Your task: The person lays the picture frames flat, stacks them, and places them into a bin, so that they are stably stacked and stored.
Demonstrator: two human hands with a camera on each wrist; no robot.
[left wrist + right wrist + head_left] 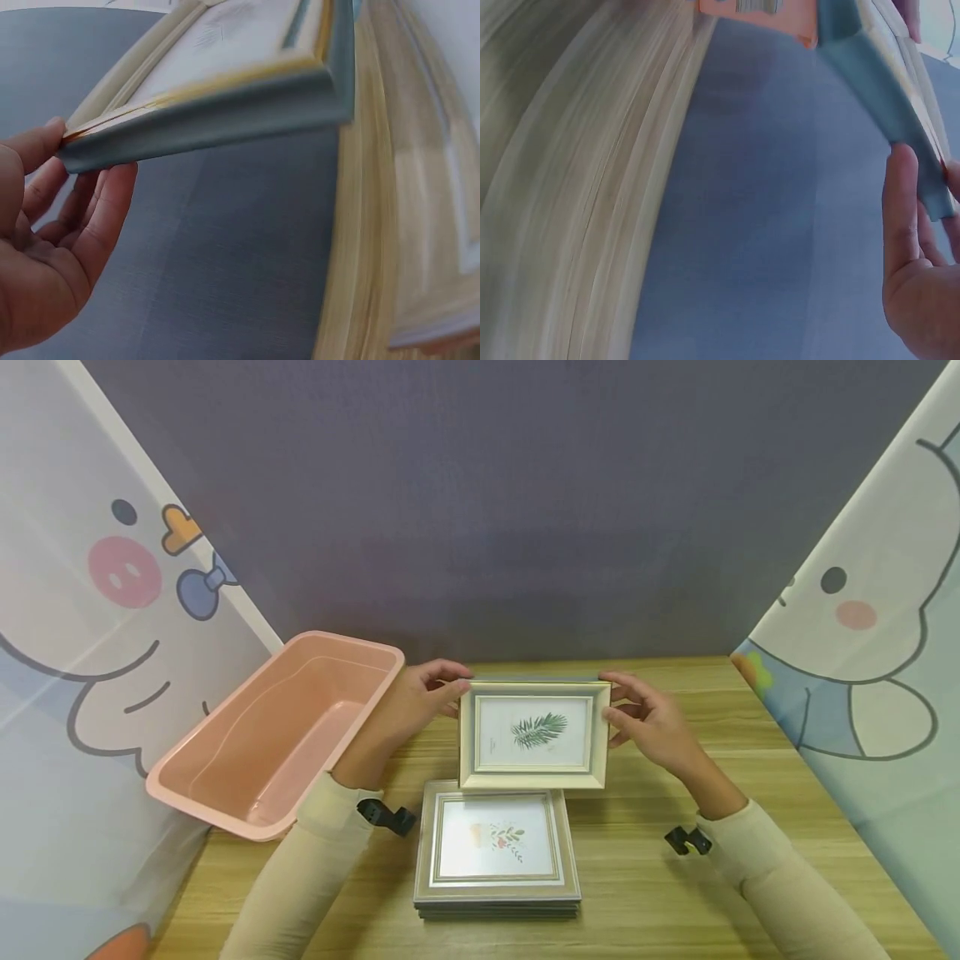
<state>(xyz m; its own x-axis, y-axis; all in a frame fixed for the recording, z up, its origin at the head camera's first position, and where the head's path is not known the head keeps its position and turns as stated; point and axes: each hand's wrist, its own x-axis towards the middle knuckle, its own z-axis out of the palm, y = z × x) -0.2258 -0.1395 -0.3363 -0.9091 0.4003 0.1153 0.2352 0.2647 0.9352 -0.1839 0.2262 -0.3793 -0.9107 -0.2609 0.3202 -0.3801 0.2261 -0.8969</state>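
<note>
Between my two hands is a cream picture frame [535, 781] with a green leaf print, raised and tilted to face me. My left hand [427, 697] pinches its left edge near the upper corner, thumb in front and fingers behind. At the opposite edge my right hand [648, 722] grips it the same way. The left wrist view shows the frame's grey-green side [217, 124] resting against the fingers. Just below it lies a stack of picture frames [495, 893], the top one showing a floral print. The held frame overlaps the stack's far edge in the head view.
A pink plastic tub [225, 710] stands on the left, tilted in view beside my left forearm. The wooden table [675, 910] ends at a dark grey wall [525, 527]. Cartoon-printed panels [847, 693] flank both sides.
</note>
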